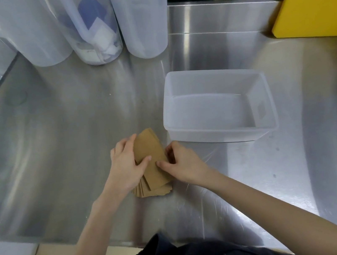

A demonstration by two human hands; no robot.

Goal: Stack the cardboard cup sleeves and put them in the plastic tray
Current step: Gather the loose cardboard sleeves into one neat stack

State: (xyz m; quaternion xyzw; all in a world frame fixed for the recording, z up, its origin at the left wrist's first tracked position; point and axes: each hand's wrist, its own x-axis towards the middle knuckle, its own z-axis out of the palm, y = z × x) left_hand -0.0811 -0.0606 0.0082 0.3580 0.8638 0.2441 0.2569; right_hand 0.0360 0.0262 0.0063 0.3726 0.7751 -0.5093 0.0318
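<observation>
Just below the centre of the frame I see both hands closed around the pile of brown cardboard cup sleeves (151, 163), which lies on the steel counter (54, 134). My left hand (126, 163) curls over the pile's left edge, thumb pressed on the top sleeve; my right hand (183, 163) pinches the right edge, fingers bent. The lower sleeves fan out unevenly toward the bottom. The plastic tray (222, 134) sits just right of the pile, apart from it, with nothing inside.
</observation>
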